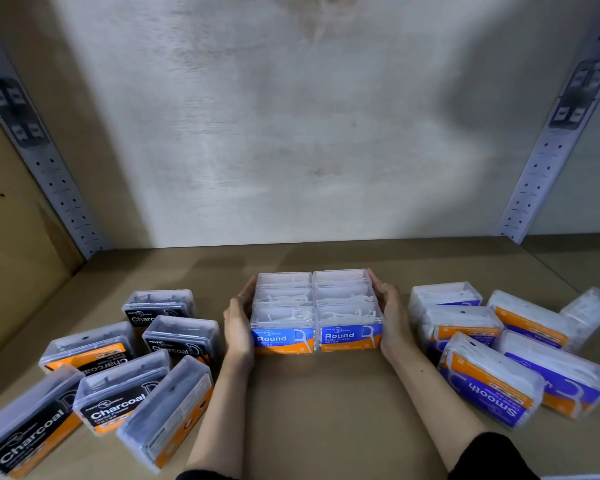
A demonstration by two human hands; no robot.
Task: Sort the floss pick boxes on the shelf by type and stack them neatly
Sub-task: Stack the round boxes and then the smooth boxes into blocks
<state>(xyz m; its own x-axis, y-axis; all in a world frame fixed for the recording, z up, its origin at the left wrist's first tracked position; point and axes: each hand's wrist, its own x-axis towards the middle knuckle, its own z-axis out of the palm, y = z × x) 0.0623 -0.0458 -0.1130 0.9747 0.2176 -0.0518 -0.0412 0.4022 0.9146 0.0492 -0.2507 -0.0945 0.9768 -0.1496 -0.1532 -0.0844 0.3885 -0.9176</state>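
Several clear boxes with blue "Round" labels (317, 310) stand upright in two tight columns at the middle of the brown shelf (319, 410). My left hand (238, 322) presses flat against the block's left side. My right hand (387, 313) presses against its right side, fingers straight along the boxes. Black-labelled "Charcoal" boxes (118, 362) lie scattered to the left, some upright, some tipped over. Purple-labelled "Smooth" boxes (499, 348) lie loosely jumbled to the right.
A pale back wall (309, 133) closes the shelf behind the boxes. Perforated metal uprights stand at the left (49, 174) and right (548, 147) rear corners. One clear box (589, 308) lies tilted at the far right. Bare shelf lies in front of the Round block.
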